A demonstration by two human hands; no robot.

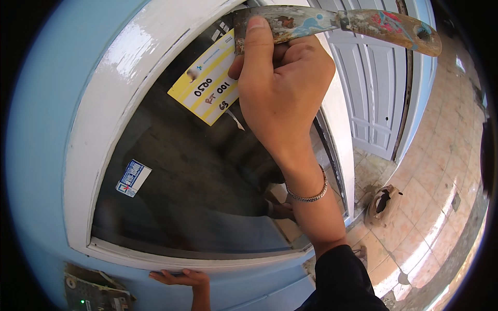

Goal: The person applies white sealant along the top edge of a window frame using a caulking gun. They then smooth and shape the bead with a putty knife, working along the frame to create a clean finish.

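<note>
Scraper (332, 23) is gripped by right hand (288, 85); open left hand (181, 278) perhaps touches wall (238, 282).

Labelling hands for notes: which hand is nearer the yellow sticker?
The right hand, holding a scraper, is just right of the sticker; the left hand is well below, by the lower window frame.

Bright glare on white frame (124, 46) and tiled floor (420, 207), dim reflections in glass (171, 202), fisheye curvature toward black edges.

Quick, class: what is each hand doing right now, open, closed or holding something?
Left hand: open, fingers extended, nothing visible in it.
Right hand: closed, holding the scraper by its blade.
</note>
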